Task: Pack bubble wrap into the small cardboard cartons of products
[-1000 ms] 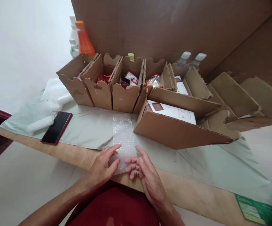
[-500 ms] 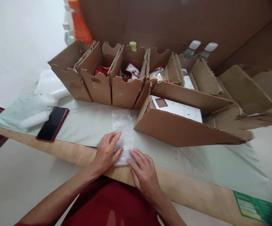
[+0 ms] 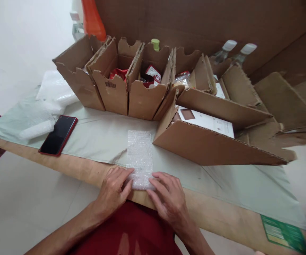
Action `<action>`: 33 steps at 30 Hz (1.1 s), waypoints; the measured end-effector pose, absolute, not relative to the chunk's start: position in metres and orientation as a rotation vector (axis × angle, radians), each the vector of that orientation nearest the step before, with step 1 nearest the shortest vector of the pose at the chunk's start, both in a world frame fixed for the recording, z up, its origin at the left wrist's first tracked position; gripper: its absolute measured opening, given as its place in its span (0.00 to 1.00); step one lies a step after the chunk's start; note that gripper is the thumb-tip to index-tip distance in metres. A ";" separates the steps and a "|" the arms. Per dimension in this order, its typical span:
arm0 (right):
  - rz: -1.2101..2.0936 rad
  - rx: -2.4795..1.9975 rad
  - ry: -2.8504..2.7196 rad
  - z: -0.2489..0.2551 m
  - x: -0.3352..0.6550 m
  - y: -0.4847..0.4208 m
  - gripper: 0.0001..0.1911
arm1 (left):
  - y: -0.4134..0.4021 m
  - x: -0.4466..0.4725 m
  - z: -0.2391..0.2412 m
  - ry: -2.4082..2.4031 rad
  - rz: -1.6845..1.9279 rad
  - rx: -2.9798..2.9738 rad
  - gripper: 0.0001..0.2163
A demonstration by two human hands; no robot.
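A strip of clear bubble wrap [image 3: 140, 152] lies lengthwise on the pale green sheet [image 3: 99, 136], running from me towards the cardboard boxes. My left hand [image 3: 113, 193] and my right hand [image 3: 168, 198] meet at its near end by the table edge. The fingers of both hands are curled and pressed onto that end, which looks bunched or rolled up under them. What may be inside the roll is hidden.
A red-cased phone [image 3: 58, 135] lies face up at the left, beside a heap of clear plastic [image 3: 44, 113]. A row of open cardboard bins [image 3: 115, 95] holds packets. A long cardboard tray [image 3: 211, 147] lies right of the strip. Bottles [image 3: 91, 19] stand behind.
Both hands have drawn back towards me along the strip and now grip its near end at the table edge. More of the strip lies bare beyond them.
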State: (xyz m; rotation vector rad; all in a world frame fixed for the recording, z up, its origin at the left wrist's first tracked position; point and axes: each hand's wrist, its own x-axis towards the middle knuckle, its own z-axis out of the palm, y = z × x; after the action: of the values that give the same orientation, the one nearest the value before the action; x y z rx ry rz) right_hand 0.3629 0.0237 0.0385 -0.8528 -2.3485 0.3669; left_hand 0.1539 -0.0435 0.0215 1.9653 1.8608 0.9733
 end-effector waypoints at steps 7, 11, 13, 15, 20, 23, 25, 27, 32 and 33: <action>0.515 -0.749 -2.427 0.039 0.361 0.026 0.11 | -0.060 0.154 0.031 1.772 1.076 2.088 0.15; 0.647 -0.818 -2.386 0.044 0.364 0.026 0.10 | -0.058 0.151 0.033 1.667 1.049 2.062 0.14; 0.497 -0.859 -2.364 0.043 0.366 0.024 0.12 | -0.048 0.149 0.031 1.734 1.023 2.038 0.14; 0.360 -0.845 -2.402 0.041 0.366 0.023 0.13 | -0.038 0.147 0.029 1.824 1.009 2.056 0.13; 0.418 -0.798 -2.467 0.039 0.360 0.025 0.11 | -0.038 0.144 0.033 1.733 1.057 2.156 0.14; 0.636 -0.814 -2.392 0.041 0.361 0.027 0.11 | -0.049 0.145 0.037 1.607 1.009 2.152 0.16; 0.641 -0.856 -2.365 0.041 0.363 0.026 0.11 | -0.050 0.144 0.037 1.647 0.992 2.123 0.16; 0.496 -0.905 -2.344 0.040 0.364 0.025 0.12 | -0.044 0.143 0.034 1.746 0.963 2.116 0.16; 0.247 -0.819 -2.508 0.035 0.353 0.029 0.15 | -0.022 0.139 0.028 1.956 0.960 2.147 0.14; 0.245 -0.799 -2.533 0.033 0.349 0.032 0.15 | -0.023 0.138 0.029 1.982 1.005 2.104 0.14</action>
State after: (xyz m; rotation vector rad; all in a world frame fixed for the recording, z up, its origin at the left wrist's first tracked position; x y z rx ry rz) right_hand 0.3494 0.0320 0.0330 -0.7992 -2.5329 0.2449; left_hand 0.1379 -0.0232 0.0289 2.1036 1.9816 1.0054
